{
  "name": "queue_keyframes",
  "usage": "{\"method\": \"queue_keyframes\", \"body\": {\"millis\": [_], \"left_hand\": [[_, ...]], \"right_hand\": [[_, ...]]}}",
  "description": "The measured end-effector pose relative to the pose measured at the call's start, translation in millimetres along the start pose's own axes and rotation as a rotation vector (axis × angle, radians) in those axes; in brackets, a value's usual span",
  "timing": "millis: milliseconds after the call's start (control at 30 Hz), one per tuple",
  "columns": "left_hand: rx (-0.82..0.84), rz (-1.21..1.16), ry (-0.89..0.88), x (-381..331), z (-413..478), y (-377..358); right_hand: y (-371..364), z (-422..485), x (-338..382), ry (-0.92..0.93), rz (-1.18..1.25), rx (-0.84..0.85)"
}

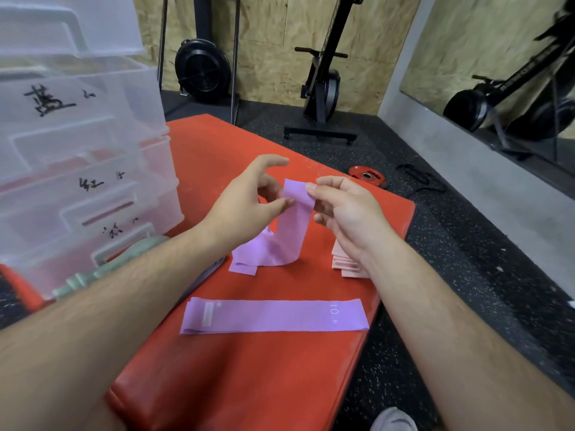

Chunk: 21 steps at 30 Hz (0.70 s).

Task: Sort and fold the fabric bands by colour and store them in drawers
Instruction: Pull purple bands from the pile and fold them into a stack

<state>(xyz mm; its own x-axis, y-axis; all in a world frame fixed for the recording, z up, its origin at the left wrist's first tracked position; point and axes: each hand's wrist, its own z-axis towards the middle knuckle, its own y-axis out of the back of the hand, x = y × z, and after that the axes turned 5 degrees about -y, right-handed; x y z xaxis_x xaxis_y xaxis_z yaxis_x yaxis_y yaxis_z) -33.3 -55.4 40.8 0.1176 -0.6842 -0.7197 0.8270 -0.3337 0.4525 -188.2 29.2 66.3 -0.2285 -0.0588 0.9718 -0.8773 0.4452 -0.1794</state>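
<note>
our left hand [245, 197] and right hand [345, 213] pinch the purple band [291, 234] by its top end, its length hanging down to the mat [249, 384].

Gym: exercise bike [323, 76], weight plate [367, 175]

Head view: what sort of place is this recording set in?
Most likely a gym: an upright exercise machine and a fan flywheel stand by the chipboard wall, and a red weight plate lies on the speckled rubber floor.
</note>
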Motion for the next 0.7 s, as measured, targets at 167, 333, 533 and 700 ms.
{"method": "queue_keyframes", "body": {"millis": [167,333,533,700], "left_hand": [[-0.028,0.054,-0.028,2.4,3.4,-0.1],[0.016,0.196,-0.088,5.3,0.1,0.7],[0.046,0.249,-0.119,9.8,-4.2,6.7],[-0.049,0.287,-0.024,4.8,-7.4,6.2]], "right_hand": [[16.8,0.5,-12.4,0.458,-0.8,-0.02],[16.2,3.8,-21.6,0.597,-0.894,-0.038],[9.0,6.8,-23.5,0.568,-0.881,-0.003],[2.3,7.1,-29.3,0.485,-0.705,-0.025]]}}
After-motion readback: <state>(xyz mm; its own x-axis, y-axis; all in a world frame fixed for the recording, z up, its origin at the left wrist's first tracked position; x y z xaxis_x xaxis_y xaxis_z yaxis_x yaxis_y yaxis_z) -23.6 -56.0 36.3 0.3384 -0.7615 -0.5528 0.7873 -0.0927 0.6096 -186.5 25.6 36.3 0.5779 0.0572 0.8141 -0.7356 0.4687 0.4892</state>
